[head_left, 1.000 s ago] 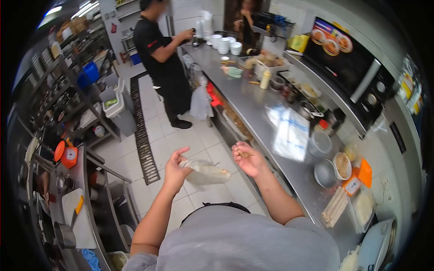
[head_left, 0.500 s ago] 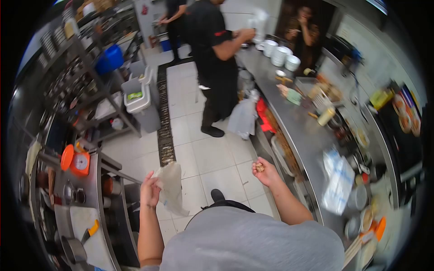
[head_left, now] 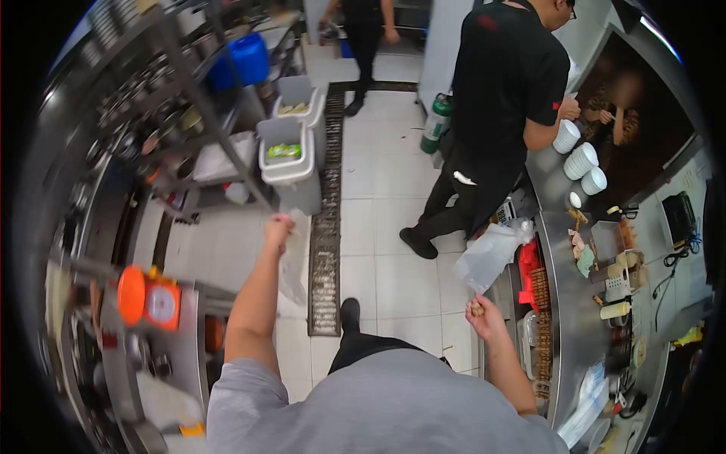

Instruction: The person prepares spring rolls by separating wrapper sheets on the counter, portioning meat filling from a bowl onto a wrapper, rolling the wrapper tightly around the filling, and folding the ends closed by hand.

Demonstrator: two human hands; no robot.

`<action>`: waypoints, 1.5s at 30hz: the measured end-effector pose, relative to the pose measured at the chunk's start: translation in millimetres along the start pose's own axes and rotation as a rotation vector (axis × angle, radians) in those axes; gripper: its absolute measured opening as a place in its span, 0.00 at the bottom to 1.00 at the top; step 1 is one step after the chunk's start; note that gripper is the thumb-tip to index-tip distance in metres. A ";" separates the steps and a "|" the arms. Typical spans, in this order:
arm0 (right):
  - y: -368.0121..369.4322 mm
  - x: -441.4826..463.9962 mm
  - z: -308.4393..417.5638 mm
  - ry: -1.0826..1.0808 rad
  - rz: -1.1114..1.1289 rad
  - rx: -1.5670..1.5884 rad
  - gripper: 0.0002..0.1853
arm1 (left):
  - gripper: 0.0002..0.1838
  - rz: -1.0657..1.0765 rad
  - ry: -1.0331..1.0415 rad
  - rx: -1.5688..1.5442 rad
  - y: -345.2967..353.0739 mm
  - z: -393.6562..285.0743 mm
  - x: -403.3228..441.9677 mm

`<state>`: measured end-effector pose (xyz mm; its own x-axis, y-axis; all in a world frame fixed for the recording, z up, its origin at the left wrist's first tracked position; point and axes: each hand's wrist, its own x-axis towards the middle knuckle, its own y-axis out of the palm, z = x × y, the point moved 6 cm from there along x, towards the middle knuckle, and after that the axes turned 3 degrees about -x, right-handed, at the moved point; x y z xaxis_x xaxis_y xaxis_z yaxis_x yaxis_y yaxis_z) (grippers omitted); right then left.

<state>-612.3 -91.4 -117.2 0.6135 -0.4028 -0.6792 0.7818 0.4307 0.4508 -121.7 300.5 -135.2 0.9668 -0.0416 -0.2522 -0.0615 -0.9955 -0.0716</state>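
My left hand (head_left: 277, 231) is stretched forward, its fingers closed on a translucent plastic bag (head_left: 293, 274) that hangs down over the floor drain's edge. On the other side, my right hand (head_left: 491, 319) is palm up with curled fingers. Small tan pieces (head_left: 476, 309) rest in its grasp; their kind is too small to make out. Just beyond the right hand, a whitish plastic bag (head_left: 488, 256) hangs beside the counter. Grey bins (head_left: 291, 170), one with a green packet (head_left: 284, 150) in it, stand ahead of my left hand.
A person in black (head_left: 503, 83) stands at the steel counter (head_left: 560, 295) near stacked white bowls (head_left: 581, 161). Another person (head_left: 364, 38) is farther back. A drain grate (head_left: 326, 227) runs along the floor. An orange scale (head_left: 159, 303) stands on the left counter, and a green cylinder (head_left: 436, 125) ahead.
I have stepped forward and the view has turned left, nearer the bins. My left hand has reached farther out with the bag. My right hand still holds the tan pieces.
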 end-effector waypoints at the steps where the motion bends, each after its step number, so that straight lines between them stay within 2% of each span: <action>1: -6.3 5.3 -7.6 0.010 -0.026 0.055 0.12 | 0.09 -0.009 0.130 0.098 8.5 -34.9 38.0; 2: -16.5 10.6 -11.3 0.001 -0.058 0.112 0.12 | 0.09 -0.006 0.269 0.178 17.9 -70.9 80.4; 5: -21.6 -5.0 -22.5 0.008 -0.232 0.028 0.14 | 0.07 0.022 0.479 0.119 33.4 -113.7 228.6; 6: -22.0 -8.6 -27.9 -0.008 -0.295 0.038 0.13 | 0.10 0.213 0.508 -0.084 40.7 -102.6 293.0; 7: -22.7 -8.6 -28.8 -0.016 -0.350 0.039 0.13 | 0.18 0.115 0.539 0.089 42.6 -87.6 357.5; 8: -21.1 -12.4 -34.6 -0.008 -0.400 0.035 0.13 | 0.28 0.182 0.451 0.148 54.8 -109.8 335.5; 9: -12.2 -13.9 -35.2 -0.009 -0.442 0.049 0.13 | 0.35 0.071 0.640 0.296 48.4 -90.3 375.3; 10: -4.3 -12.4 -36.5 -0.015 -0.458 0.071 0.13 | 0.36 -0.078 0.499 0.430 46.0 -84.3 384.0; 11: 3.7 -9.3 -37.5 -0.022 -0.468 0.092 0.13 | 0.34 -0.158 0.244 0.135 48.5 -70.6 374.5; 12: 9.8 -7.6 -40.9 -0.026 -0.472 0.114 0.13 | 0.31 -0.178 0.228 0.250 46.2 -46.0 401.0; 13: 15.4 -1.2 -46.6 -0.043 -0.377 0.138 0.12 | 0.27 -0.131 0.053 -0.112 51.5 6.8 420.2; 14: 25.2 -0.6 -48.2 -0.056 -0.369 0.184 0.13 | 0.19 -0.216 -0.160 -0.357 71.5 59.1 417.8; 15: 43.8 0.2 -47.5 -0.067 -0.355 0.230 0.14 | 0.13 -0.007 -0.247 -0.435 112.4 94.4 378.3; 16: 58.9 2.3 -46.4 -0.077 -0.336 0.276 0.15 | 0.12 0.203 -0.340 -0.486 155.0 124.7 329.1; 17: 69.9 5.4 -44.3 -0.118 -0.230 0.305 0.14 | 0.13 0.673 -0.639 -0.287 199.3 118.6 229.2; 18: 81.6 2.2 -40.0 -0.153 -0.244 0.267 0.12 | 0.14 0.960 -0.606 -0.657 240.6 169.0 176.4; 19: 96.9 -4.2 -30.7 -0.189 -0.261 0.225 0.10 | 0.14 0.694 -0.788 -0.269 251.5 134.7 56.3; 20: 104.9 -9.3 -24.2 -0.226 -0.279 0.179 0.09 | 0.17 1.120 -0.859 -0.341 273.6 144.4 -17.5; 22: 101.2 -18.8 -25.2 -0.314 -0.338 -0.060 0.08 | 0.29 1.203 -1.100 -0.197 284.1 78.6 -165.4; 26: 77.3 -55.5 -43.5 -0.471 -0.473 -0.405 0.11 | 0.42 1.503 -1.044 -0.051 285.7 0.2 -316.6; 30: 45.9 -128.0 -68.4 -0.649 -0.464 -0.177 0.16 | 0.50 1.583 -1.098 0.058 284.8 5.0 -412.6; 33: -20.9 -182.2 -107.6 -0.823 -0.576 -0.182 0.14 | 0.53 1.582 -1.129 0.104 272.5 -6.8 -507.0; 36: -82.2 -265.5 -143.6 -0.886 -0.741 -0.278 0.13 | 0.55 1.614 -1.162 0.207 258.8 18.3 -606.5; 39: -139.6 -346.6 -196.2 -1.040 -0.844 -0.158 0.12 | 0.56 1.764 -1.154 0.365 229.7 45.0 -711.2; 42: -171.6 -432.1 -246.5 -0.903 -0.909 0.110 0.10 | 0.57 2.062 -1.221 0.585 197.9 66.8 -805.2; 43: -185.7 -452.6 -262.4 -0.929 -0.868 0.259 0.08 | 0.56 2.108 -1.201 0.695 193.6 80.8 -826.8; 45: -209.3 -487.9 -299.0 -0.994 -0.788 0.581 0.07 | 0.52 2.174 -0.918 0.996 218.3 128.1 -832.2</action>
<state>-1108.4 256.5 -53.4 -0.3752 -0.8827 -0.2829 0.7373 -0.4691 0.4860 -971.4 128.6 -64.6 -0.7520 -0.1169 -0.6487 -0.5747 0.5983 0.5583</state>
